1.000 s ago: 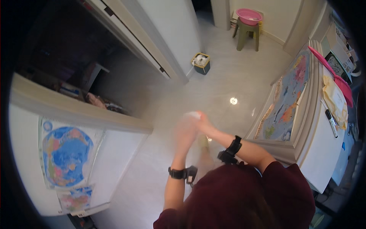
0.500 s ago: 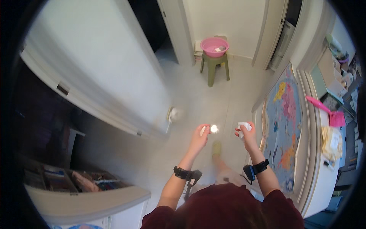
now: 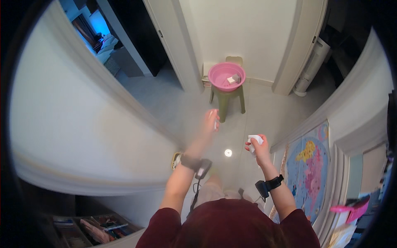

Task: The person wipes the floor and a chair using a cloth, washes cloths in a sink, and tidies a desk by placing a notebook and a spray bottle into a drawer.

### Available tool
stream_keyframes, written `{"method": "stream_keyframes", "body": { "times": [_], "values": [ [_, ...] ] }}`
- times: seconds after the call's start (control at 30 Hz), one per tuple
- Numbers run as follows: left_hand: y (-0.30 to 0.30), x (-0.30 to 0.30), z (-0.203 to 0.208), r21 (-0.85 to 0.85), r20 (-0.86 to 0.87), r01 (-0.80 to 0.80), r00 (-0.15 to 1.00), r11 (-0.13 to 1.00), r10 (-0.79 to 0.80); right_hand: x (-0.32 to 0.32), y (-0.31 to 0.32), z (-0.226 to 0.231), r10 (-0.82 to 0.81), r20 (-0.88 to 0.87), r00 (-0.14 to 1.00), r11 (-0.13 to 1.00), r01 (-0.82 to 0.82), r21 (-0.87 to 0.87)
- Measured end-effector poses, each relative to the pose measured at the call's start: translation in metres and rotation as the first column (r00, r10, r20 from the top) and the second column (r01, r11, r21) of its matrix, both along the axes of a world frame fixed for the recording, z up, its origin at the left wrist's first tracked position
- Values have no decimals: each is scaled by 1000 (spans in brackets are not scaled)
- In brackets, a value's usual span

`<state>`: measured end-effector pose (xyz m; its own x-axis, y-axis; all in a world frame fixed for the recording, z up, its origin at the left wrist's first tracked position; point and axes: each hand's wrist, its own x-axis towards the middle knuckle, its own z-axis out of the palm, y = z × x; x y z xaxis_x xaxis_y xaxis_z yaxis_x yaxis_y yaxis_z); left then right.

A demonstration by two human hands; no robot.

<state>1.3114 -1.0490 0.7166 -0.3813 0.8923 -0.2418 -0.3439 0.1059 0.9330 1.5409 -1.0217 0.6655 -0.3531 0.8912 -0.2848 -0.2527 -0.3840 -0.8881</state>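
Note:
My right hand (image 3: pixel 259 149) is closed around a crumpled white wad (image 3: pixel 255 139), which looks like tissue or thin cloth. Further forward and to the left, my left hand (image 3: pixel 211 120) is curled and partly blurred. A small white thing (image 3: pixel 215 123) shows between its fingers; its kind is not clear. Ahead of both hands a pink basin (image 3: pixel 216 81) rests on a green plastic stool (image 3: pixel 223 101). In the basin lie a white block (image 3: pixel 232 80) and a greyish piece beside it.
Doorways open at the far left and far right, with a white tower-shaped appliance (image 3: pixel 311 68) in the right one. A white wall (image 3: pixel 78 124) runs close on my left. A colourful picture (image 3: pixel 308 169) hangs low at right, near a pink brush (image 3: pixel 356 210).
I have come closer to the stool and basin. My left hand has reached forward and to the left; my right hand keeps its white wad. The left doorway now shows more of a room.

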Motion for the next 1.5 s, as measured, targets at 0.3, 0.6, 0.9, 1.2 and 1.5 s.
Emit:
{"method": "stream_keyframes", "body": {
  "times": [0.3,0.6,0.9,1.2,1.5],
  "values": [
    [269,-124,1,149,106,-97,991,984,82,-88,182,-4,-61,69,996,997,59,41],
    [443,-197,-59,-53,171,120,979,991,-109,-140,333,0,-54,157,986,999,53,12],
    [526,-209,-117,-343,28,51,999,938,-44,-189,505,-38,61,197,979,998,-59,-15],
    [570,-205,-127,-454,43,-96,991,886,129,-228,605,-56,246,245,938,969,-229,-94],
    [579,-234,-126,-338,158,-123,970,933,186,-308,619,-71,408,209,889,912,-409,-38]
  ]
}}
